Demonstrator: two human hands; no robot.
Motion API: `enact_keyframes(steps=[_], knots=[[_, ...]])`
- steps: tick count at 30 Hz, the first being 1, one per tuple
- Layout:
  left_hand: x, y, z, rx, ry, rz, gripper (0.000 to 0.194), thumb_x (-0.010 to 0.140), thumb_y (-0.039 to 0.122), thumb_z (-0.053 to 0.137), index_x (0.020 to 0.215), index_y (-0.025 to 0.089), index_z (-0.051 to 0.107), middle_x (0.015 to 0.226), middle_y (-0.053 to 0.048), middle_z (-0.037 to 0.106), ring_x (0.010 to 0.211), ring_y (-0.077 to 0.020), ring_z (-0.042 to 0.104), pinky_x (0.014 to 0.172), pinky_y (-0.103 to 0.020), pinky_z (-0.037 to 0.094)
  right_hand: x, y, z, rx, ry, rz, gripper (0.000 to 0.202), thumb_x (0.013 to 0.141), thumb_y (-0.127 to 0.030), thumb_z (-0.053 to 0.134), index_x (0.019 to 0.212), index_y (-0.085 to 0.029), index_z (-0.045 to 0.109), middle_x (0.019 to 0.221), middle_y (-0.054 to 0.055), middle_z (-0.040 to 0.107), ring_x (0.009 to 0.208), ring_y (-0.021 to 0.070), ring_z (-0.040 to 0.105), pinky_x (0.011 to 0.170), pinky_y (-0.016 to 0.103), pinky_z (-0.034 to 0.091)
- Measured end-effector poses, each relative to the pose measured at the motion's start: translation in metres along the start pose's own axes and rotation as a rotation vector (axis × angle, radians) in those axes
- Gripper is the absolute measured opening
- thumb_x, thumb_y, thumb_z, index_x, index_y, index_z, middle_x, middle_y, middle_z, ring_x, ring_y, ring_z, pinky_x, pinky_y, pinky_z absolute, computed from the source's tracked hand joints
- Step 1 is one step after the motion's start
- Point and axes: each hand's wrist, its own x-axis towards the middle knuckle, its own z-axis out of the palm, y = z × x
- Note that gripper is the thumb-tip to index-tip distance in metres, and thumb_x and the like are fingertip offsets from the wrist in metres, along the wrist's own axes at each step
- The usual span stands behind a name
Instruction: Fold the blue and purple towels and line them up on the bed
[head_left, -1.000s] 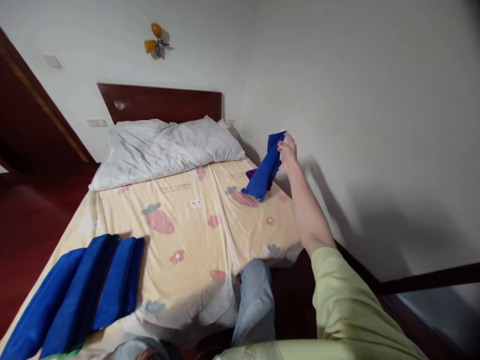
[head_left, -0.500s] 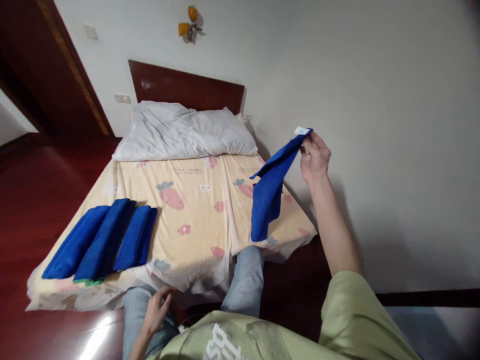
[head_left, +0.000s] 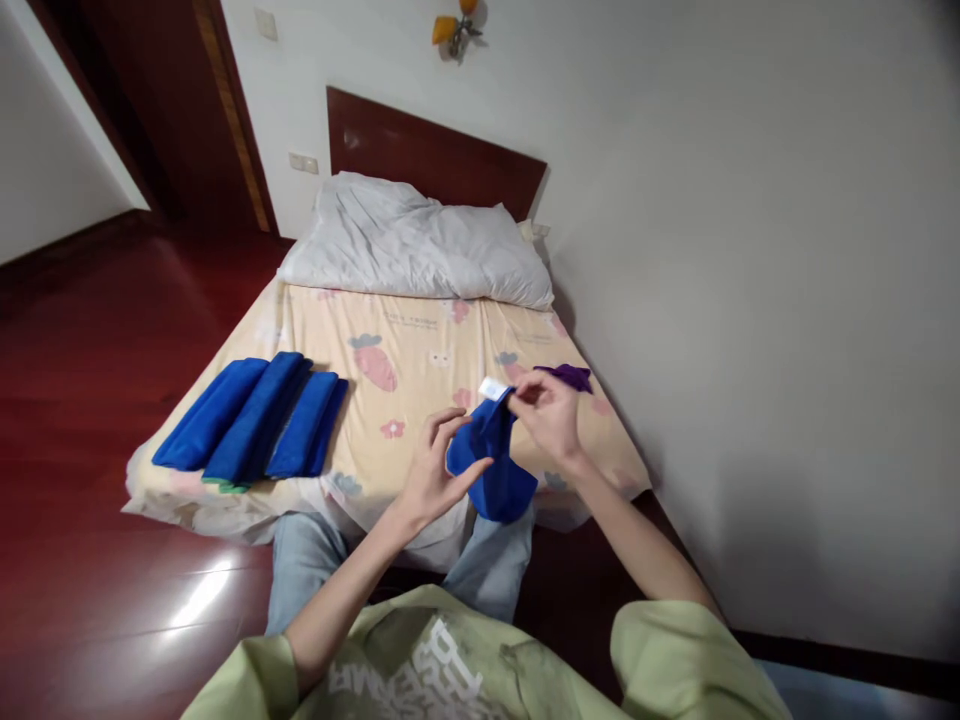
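Note:
A blue cloth (head_left: 501,480) with a white tag (head_left: 493,388) at its corner hangs in front of me, above my knees. My right hand (head_left: 546,408) pinches its top corner beside the tag. My left hand (head_left: 441,465) is at the cloth's left side, thumb and fingers apart; whether they touch the fabric I cannot tell. Several folded blue cloths (head_left: 247,415) lie side by side on the bed's left part, one with a green edge (head_left: 223,486).
The bed (head_left: 420,345) has a yellow sheet with a carrot print. A purple cloth (head_left: 570,377) lies near its right edge. A white quilt or pillow (head_left: 412,235) rests against the dark wooden headboard (head_left: 435,150). A wall (head_left: 750,300) stands on the right.
My right hand has brought the blue cloth down and left, in front of me. My left hand has risen from my lap to the cloth. The purple cloth now shows.

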Motion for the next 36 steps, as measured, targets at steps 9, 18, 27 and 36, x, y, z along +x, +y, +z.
enact_keyframes(steps=[9,18,27,36], knots=[[-0.028,-0.022,-0.033,0.173,-0.04,0.056,0.03,0.102,0.012,0.051,0.124,0.024,0.068,0.105,-0.008,0.071,0.095,-0.0159,0.07,0.082,-0.028,0.059,-0.071,0.03,0.047,-0.018,-0.27,0.031,0.013,0.084,-0.031,0.074,0.088,-0.023,0.065,0.079,-0.001,0.067,0.067,0.0145,0.064,0.065,0.027,0.055],[-0.037,-0.014,-0.092,0.284,0.008,0.026,0.03,0.099,0.01,0.053,0.118,0.023,0.073,0.098,-0.006,0.075,0.088,-0.0139,0.071,0.079,-0.024,0.057,-0.125,0.09,0.052,-0.175,-0.767,0.087,0.013,0.085,-0.035,0.074,0.093,-0.024,0.074,0.089,0.001,0.075,0.077,0.0185,0.068,0.076,0.03,0.057],[-0.035,-0.019,-0.17,0.49,0.215,-0.172,0.009,0.092,0.026,0.068,0.092,0.02,0.074,0.086,-0.002,0.073,0.078,-0.0153,0.069,0.072,-0.026,0.055,-0.135,0.206,-0.031,-0.715,-1.012,0.298,0.034,0.075,-0.015,0.075,0.108,-0.019,0.077,0.113,0.011,0.077,0.112,0.0297,0.071,0.099,0.035,0.055],[-0.047,-0.033,-0.209,0.585,0.147,-0.152,0.015,0.096,0.027,0.064,0.096,0.024,0.079,0.092,-0.003,0.075,0.083,-0.0188,0.065,0.077,-0.031,0.052,-0.138,0.233,-0.117,-0.86,-0.748,0.31,0.022,0.079,-0.017,0.071,0.1,-0.022,0.075,0.115,0.012,0.076,0.116,0.0291,0.07,0.106,0.043,0.053]])
